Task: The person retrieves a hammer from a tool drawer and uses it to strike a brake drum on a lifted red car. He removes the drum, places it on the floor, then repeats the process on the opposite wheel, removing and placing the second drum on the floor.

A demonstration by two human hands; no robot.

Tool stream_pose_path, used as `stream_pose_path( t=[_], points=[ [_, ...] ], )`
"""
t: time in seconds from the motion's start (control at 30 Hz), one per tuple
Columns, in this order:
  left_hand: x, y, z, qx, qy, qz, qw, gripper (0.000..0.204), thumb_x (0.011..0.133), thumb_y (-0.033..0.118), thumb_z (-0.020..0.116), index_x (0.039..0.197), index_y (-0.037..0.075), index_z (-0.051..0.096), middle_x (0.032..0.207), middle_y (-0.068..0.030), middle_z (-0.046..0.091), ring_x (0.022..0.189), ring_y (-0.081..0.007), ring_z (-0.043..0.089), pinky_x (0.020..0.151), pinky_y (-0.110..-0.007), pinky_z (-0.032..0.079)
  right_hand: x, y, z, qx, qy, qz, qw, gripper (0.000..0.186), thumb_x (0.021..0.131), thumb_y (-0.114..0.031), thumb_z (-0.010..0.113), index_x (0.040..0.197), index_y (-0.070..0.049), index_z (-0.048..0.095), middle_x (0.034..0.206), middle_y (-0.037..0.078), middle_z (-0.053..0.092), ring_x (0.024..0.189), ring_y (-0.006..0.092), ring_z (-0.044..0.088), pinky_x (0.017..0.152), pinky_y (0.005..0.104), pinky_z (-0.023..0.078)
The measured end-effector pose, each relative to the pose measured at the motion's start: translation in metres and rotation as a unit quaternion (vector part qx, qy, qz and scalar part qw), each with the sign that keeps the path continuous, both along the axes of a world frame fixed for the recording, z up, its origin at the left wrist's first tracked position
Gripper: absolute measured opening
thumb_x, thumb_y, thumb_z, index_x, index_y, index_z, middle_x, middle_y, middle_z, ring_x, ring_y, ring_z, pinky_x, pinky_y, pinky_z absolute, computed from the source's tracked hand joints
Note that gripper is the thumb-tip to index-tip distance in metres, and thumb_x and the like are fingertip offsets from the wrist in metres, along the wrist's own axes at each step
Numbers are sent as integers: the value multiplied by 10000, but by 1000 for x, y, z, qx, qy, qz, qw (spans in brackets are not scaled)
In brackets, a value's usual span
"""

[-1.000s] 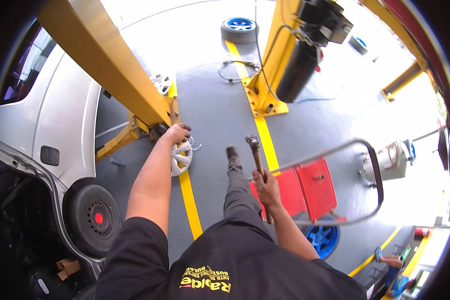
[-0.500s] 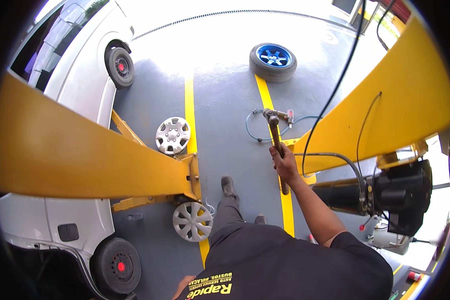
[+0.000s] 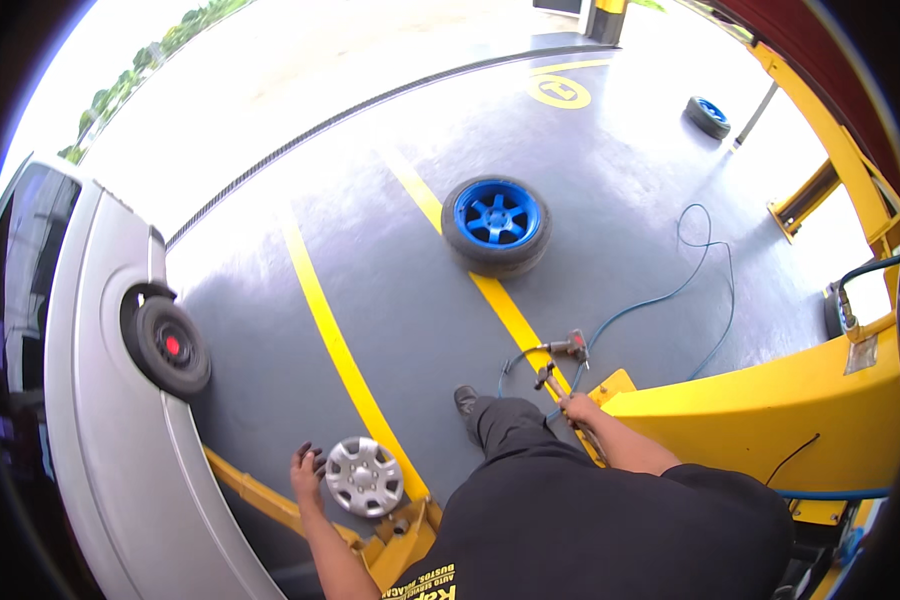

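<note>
In my right hand (image 3: 577, 408) is a hammer (image 3: 555, 385), gripped round its handle, the head pointing away from me. Just beyond the hammer head, an impact wrench (image 3: 570, 346) with an air hose lies on the floor. My left hand (image 3: 308, 472) is raised at the lower left with its fingers apart and dark at the tips, and nothing shows in it. Right beside that hand in the picture is a silver hubcap (image 3: 364, 477), resting low by the yellow lift arm. Further ahead, a tire with a blue rim (image 3: 497, 222) lies flat on the yellow floor line.
To the left a silver van (image 3: 110, 350) stands with its wheel (image 3: 170, 345) showing. A yellow lift post (image 3: 770, 420) rises at my right. The blue hose (image 3: 660, 298) loops across the grey floor. Another blue-rimmed tire (image 3: 708, 117) is at the far right.
My view has swung to the right and I have moved forward, nearer the tire. My right hand has lowered with the hammer. My left hand has come up into full view.
</note>
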State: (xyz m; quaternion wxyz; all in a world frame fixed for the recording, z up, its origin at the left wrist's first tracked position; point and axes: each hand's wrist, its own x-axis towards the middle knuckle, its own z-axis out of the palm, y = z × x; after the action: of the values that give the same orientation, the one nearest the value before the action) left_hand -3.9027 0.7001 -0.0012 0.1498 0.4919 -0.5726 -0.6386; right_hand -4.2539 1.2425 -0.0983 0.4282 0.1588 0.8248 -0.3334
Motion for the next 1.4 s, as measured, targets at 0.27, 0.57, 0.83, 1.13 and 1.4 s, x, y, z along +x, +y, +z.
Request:
stream_pose_path(
  t=[0.27, 0.57, 0.83, 1.13, 1.4],
  points=[
    [-230, -198, -51, 208, -208, -71, 953, 423, 979, 284, 560, 1390, 191, 528, 1271, -125, 665, 1086, -359, 637, 859, -518, 470, -193, -68, -52, 187, -155, -1, 970, 602, 1051, -400, 473, 1616, -243, 337, 1439, 168, 610, 1255, 345, 641, 991, 460, 539],
    [-612, -384, -140, 226, -352, -247, 874, 440, 1001, 291, 523, 1425, 177, 500, 1296, -125, 656, 1108, -361, 631, 875, -530, 467, -486, -252, 35, 216, 209, -63, 952, 600, 1040, -466, 525, 1419, -6, 455, 1260, 272, 664, 1128, 474, 650, 979, 535, 518],
    [-1144, -652, -59, -32, -283, -280, 917, 457, 1015, 274, 474, 1454, 149, 474, 1312, -117, 651, 1098, -349, 635, 888, -540, 463, -643, -460, 32, 221, 195, -350, 889, 432, 1052, -399, 511, 1248, -14, 507, 1155, 302, 679, 1094, 496, 644, 944, 593, 496],
    [-1708, -394, 103, -146, 58, -582, 798, 398, 1019, 142, 535, 1407, 55, 553, 1158, -93, 733, 935, -184, 678, 813, -337, 504, -880, -465, -25, 258, 100, -504, 818, 440, 1030, -419, 545, 1098, -3, 673, 1086, 287, 708, 1080, 472, 663, 942, 558, 513],
    [-1944, 21, 343, -288, 494, -765, 297, 252, 1016, 83, 596, 1237, -10, 674, 1078, -115, 762, 966, -205, 729, 857, -308, 559, -1172, -337, 163, 83, 400, -612, 677, 447, 1096, -440, 446, 1015, -28, 601, 810, 125, 679, 767, 325, 675, 758, 476, 537]
  ],
)
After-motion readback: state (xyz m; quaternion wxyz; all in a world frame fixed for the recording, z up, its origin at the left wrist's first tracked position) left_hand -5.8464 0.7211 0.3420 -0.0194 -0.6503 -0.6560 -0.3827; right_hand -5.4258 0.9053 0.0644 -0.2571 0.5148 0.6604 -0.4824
